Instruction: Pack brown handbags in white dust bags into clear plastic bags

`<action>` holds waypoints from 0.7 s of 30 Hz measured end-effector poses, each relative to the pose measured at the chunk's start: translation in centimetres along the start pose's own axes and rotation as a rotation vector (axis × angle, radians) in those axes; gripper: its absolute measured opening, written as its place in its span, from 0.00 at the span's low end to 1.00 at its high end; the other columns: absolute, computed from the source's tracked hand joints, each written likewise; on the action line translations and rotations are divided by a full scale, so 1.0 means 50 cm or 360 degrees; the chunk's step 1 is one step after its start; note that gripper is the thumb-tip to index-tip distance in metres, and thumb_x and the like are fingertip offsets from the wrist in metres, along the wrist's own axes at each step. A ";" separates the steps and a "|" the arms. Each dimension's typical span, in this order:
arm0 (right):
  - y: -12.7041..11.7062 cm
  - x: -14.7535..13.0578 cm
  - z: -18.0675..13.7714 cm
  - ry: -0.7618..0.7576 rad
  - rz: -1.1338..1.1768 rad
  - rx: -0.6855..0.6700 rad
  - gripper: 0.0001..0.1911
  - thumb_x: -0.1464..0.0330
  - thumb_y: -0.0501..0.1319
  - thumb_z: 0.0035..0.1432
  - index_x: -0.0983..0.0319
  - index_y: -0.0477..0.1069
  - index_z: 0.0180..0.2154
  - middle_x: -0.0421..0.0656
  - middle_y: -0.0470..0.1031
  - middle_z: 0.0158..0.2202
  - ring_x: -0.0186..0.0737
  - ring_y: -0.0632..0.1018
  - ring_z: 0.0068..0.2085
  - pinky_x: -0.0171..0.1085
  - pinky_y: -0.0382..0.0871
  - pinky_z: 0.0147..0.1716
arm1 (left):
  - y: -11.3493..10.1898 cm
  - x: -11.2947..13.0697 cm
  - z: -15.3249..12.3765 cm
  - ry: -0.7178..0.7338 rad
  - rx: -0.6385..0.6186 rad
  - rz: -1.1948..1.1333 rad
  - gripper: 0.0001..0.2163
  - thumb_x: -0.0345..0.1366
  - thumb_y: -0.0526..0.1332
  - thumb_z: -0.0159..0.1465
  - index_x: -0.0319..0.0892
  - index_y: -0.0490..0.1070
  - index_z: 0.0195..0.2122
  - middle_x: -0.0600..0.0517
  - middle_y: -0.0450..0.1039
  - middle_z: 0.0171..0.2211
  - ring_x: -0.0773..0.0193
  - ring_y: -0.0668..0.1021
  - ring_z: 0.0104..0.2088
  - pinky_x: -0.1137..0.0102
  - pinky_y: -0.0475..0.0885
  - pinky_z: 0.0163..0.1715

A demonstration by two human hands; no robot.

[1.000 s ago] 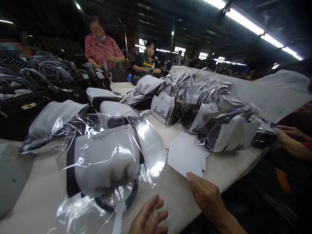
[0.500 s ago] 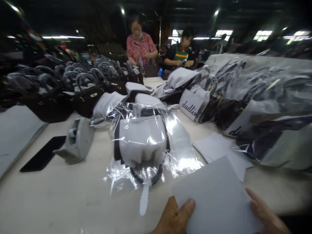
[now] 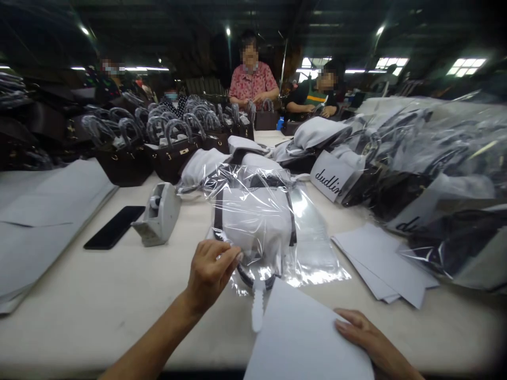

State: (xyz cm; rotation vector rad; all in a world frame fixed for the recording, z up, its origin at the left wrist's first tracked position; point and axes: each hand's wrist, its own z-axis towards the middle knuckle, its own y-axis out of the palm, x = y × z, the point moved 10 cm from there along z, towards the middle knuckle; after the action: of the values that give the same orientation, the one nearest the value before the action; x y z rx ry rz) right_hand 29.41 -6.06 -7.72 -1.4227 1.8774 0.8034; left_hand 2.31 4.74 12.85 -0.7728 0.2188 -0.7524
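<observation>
A handbag in a grey dust cover, wrapped in a clear plastic bag [image 3: 257,224], lies in the middle of the pale table [image 3: 99,295]. My left hand [image 3: 209,272] pinches the plastic at the bag's near left edge, fingers closed on it. A short strip of tape [image 3: 257,311] hangs from the bag's near end. My right hand [image 3: 364,338] lies on a white paper sheet [image 3: 301,343] at the table's front edge, fingers stretched flat along its right side.
A grey tape dispenser [image 3: 160,214] and a black phone [image 3: 114,227] lie to the left. A stack of white sheets [image 3: 380,258] sits at right, beside several bagged handbags [image 3: 415,158]. Large grey sheets [image 3: 43,211] lie far left. Black handbags [image 3: 166,142] and seated people are beyond.
My left hand let go of the white sheet and moved forward onto the plastic-wrapped bag. The sheet now lies lower, under my right hand. The camera view shifted left.
</observation>
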 end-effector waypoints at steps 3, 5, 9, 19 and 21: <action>0.165 -0.061 0.022 -0.0041 0.0034 -0.0586 0.21 0.56 0.67 0.42 0.66 0.70 0.31 0.39 0.69 0.20 0.28 0.68 0.17 0.26 0.57 0.14 | -0.012 0.002 0.049 0.0033 -0.0046 -0.0060 0.06 0.32 0.55 0.62 0.39 0.71 0.34 0.51 0.68 0.24 0.65 0.70 0.27 0.70 0.65 0.30; 0.199 -0.109 0.032 -0.0183 0.0113 -0.0584 0.20 0.56 0.65 0.45 0.66 0.70 0.33 0.35 0.65 0.17 0.23 0.60 0.13 0.24 0.48 0.09 | -0.026 0.010 0.060 0.0124 -0.0080 -0.0054 0.07 0.32 0.54 0.63 0.39 0.71 0.34 0.52 0.68 0.22 0.66 0.70 0.25 0.72 0.65 0.28; 0.184 -0.144 0.029 -0.0358 0.0319 -0.0338 0.20 0.55 0.64 0.47 0.64 0.68 0.35 0.32 0.61 0.16 0.22 0.57 0.11 0.24 0.46 0.07 | -0.041 0.013 0.053 0.0303 -0.0113 0.0053 0.05 0.30 0.55 0.62 0.39 0.70 0.34 0.53 0.68 0.21 0.68 0.69 0.22 0.72 0.62 0.24; 0.163 -0.143 0.029 -0.0362 0.0541 0.0097 0.20 0.55 0.66 0.44 0.63 0.66 0.31 0.31 0.57 0.16 0.21 0.56 0.14 0.23 0.44 0.09 | -0.065 -0.028 0.079 0.0373 -0.0084 -0.0055 0.06 0.28 0.58 0.60 0.37 0.68 0.39 0.53 0.66 0.22 0.68 0.67 0.24 0.71 0.63 0.25; 0.151 -0.137 0.027 -0.0339 0.0508 0.0213 0.21 0.55 0.66 0.44 0.63 0.66 0.34 0.31 0.58 0.16 0.22 0.55 0.13 0.24 0.44 0.09 | -0.075 -0.031 0.086 0.0406 -0.0073 -0.0043 0.07 0.28 0.59 0.59 0.35 0.68 0.40 0.52 0.65 0.22 0.68 0.67 0.23 0.71 0.62 0.25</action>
State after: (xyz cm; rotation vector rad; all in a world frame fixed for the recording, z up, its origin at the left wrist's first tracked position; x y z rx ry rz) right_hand 23.69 0.68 -2.44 -0.9298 1.9741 0.9207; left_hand 1.10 6.40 18.37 -0.7231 0.4575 -0.8740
